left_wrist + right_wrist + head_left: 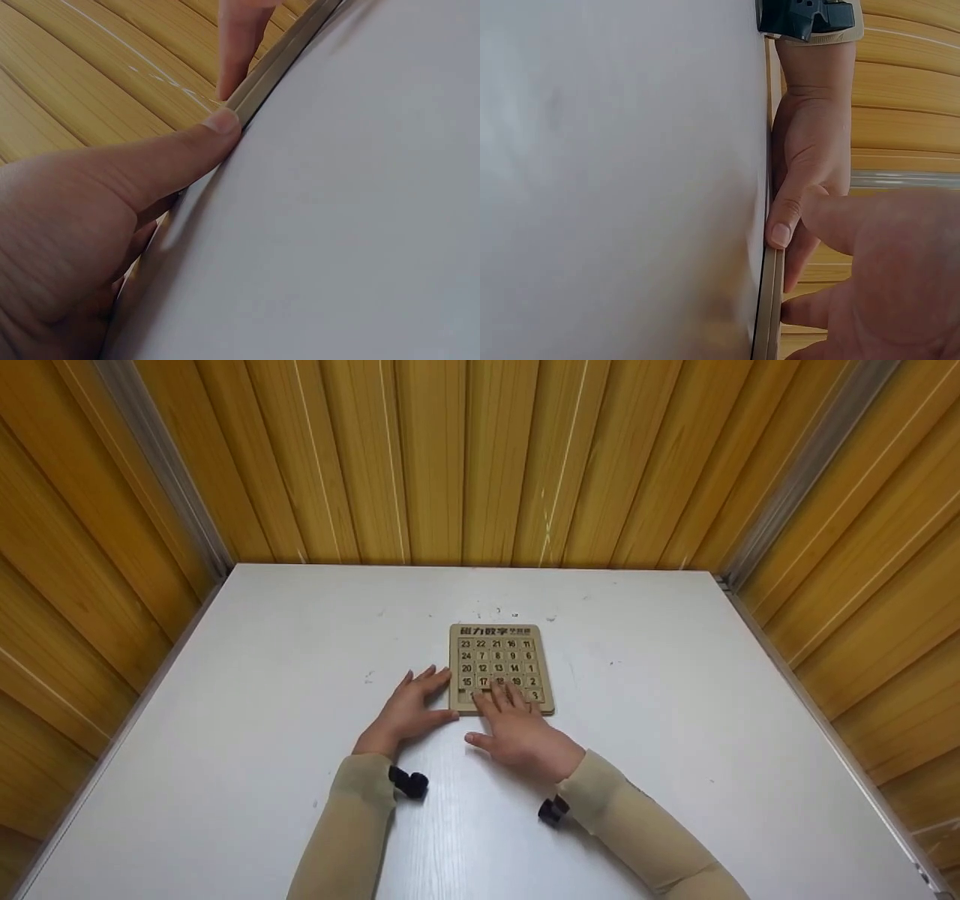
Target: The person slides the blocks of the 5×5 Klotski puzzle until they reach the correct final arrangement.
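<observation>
A number sliding puzzle (501,631), a tan board with square numbered tiles, lies flat on the white table. My left hand (405,712) holds its lower left corner, thumb on the near edge and fingers along the left side. In the left wrist view, the left thumb (180,161) presses the board's edge (274,71). Over the bottom rows, my right hand (525,739) rests straight fingertips on the tiles, its thumb off the board. Those fingers hide part of the lowest row; tile 3 (535,695) shows at its right end. In the right wrist view, the right hand (900,262) partly covers the left.
The white table (225,750) carries small dark marks behind the puzzle. Yellow wood-like panels (487,465) rise behind and on both sides, with grey metal posts (161,465) at the corners. Each wrist bears a small black camera (409,783).
</observation>
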`<state>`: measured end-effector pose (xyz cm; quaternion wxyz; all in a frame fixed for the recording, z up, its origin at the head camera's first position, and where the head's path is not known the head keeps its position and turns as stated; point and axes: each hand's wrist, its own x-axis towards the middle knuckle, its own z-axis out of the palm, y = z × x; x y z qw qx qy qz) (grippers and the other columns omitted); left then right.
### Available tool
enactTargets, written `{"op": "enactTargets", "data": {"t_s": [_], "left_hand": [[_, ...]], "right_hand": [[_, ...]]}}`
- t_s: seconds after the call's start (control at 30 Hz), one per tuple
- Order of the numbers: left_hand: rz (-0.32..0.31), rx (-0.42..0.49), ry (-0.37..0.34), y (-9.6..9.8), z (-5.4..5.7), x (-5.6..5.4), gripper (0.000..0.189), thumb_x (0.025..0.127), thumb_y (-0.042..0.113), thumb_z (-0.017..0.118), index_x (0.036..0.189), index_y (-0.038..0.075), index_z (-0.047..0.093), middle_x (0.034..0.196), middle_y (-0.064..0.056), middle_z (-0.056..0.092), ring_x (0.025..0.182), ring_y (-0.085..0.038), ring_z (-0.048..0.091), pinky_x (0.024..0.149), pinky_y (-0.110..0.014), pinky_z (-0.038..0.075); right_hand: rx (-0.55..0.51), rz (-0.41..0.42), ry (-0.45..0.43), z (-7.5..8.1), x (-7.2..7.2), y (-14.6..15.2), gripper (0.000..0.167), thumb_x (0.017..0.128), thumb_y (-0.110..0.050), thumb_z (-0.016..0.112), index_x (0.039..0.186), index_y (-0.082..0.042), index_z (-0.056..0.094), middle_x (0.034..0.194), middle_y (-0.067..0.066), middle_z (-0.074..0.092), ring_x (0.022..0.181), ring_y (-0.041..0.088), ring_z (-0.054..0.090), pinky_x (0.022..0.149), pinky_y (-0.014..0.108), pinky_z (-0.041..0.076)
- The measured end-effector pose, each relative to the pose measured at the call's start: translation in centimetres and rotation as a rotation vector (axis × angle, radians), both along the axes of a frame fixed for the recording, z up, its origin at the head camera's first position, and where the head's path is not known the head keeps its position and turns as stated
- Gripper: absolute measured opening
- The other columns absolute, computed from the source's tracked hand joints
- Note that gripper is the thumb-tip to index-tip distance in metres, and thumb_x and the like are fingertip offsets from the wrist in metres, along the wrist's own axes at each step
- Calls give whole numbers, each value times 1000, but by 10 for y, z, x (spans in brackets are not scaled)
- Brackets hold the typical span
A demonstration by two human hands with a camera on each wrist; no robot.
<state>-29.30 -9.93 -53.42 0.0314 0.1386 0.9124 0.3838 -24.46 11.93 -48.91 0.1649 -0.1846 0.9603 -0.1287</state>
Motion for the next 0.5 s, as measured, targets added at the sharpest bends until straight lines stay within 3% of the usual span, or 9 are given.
{"op": "enactTargets", "data": {"t_s": [0.23,0.5], "left_hand": [[0,-10,-2,0,-1,-1,81,84,35,85,154,17,48,162,-4,44,159,-23,27,136,-46,6],[-4,-20,-12,0,-2,-2,82,85,37,84,155,19,46,162,2,44,160,-23,24,135,-47,5]], "right_hand": [[1,-19,2,0,1,10,81,102,-61,48,167,-24,17,175,11,-2,162,38,-6,128,71,5],[-6,-30,6,0,1,16,80,102,-60,49,166,-25,17,175,13,-3,161,39,-7,128,70,1]]}}
